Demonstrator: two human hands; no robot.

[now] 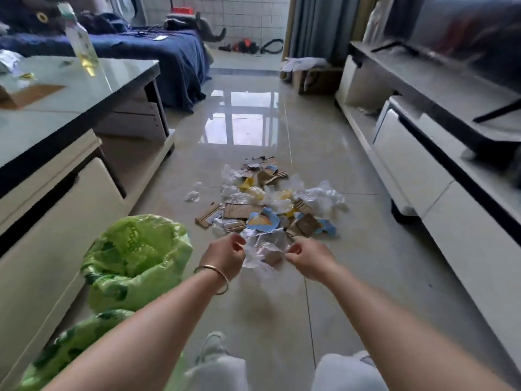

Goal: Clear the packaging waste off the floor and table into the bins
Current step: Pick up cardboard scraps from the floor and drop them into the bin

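Observation:
A heap of packaging waste (267, 198) lies on the tiled floor ahead: torn cardboard strips, crumpled clear plastic, blue and yellow scraps. At its near edge, my left hand (225, 256) and my right hand (308, 258) each pinch a side of a crumpled clear plastic wrapper (265, 249), lifting it between them. Two bins lined with green bags stand to my left: one (135, 261) beside my left wrist, the other (70, 351) nearer, partly hidden by my left forearm. More waste, a cardboard piece (28, 95) and a wrapper (10, 62), sits on the glass-topped table (84, 108).
A plastic bottle (81, 43) stands on the table at left. A white TV cabinet (423, 170) runs along the right wall. A blue-covered bed (158, 49) and a cardboard box (318, 77) are farther back. My knees show at the bottom edge.

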